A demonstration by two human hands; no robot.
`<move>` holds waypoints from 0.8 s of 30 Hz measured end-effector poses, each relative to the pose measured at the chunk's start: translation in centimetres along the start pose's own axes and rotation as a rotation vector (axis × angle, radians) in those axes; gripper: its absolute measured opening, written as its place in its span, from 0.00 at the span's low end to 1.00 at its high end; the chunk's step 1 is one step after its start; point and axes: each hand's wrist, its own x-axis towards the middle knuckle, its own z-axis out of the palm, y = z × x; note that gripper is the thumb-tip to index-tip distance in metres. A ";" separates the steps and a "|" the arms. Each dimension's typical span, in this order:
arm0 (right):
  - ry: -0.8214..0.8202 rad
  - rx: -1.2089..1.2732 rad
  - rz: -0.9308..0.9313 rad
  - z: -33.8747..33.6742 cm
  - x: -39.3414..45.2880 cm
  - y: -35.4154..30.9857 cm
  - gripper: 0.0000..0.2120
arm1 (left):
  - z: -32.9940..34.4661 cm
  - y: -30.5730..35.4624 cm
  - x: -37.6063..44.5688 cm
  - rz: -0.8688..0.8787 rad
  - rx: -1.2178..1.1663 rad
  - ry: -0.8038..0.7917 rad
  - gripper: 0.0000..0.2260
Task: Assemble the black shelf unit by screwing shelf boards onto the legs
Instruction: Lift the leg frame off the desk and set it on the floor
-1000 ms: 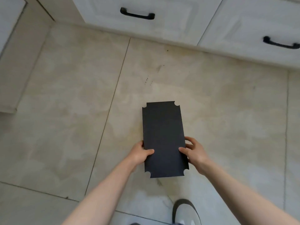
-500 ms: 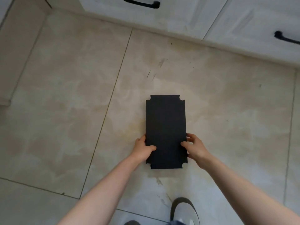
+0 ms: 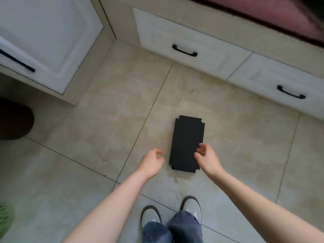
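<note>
Tiled floor (image 3: 108,130) carries black shelf board (image 3: 186,143) lying flat; your left hand (image 3: 152,163) and right hand (image 3: 207,157) hover beside it, fingers relaxed, holding nothing.

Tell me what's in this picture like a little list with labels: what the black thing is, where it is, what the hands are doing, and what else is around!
black thing: a flat black shelf board with notched corners
where: lying flat on the tiled floor, in front of the person's shoes
left hand: beside the board, fingers loosely curled, holding nothing
right hand: over the board's right edge, fingers loose, gripping nothing
nearby: white drawers with black handles
legs and screws: none in view
</note>
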 end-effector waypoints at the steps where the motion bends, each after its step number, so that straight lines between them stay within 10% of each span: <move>1: -0.024 -0.026 -0.040 -0.5 -2.3 -2.0 0.22 | -1.3 0.6 -2.7 0.035 0.018 0.026 0.13; 12: -0.239 -0.270 -0.523 -3.7 -27.7 -21.9 0.18 | -13.7 5.4 -32.8 0.127 -0.405 0.336 0.09; 24: -0.551 -0.319 -0.908 -0.2 -53.3 -36.7 0.15 | -24.4 0.5 -59.9 0.177 -0.815 1.024 0.11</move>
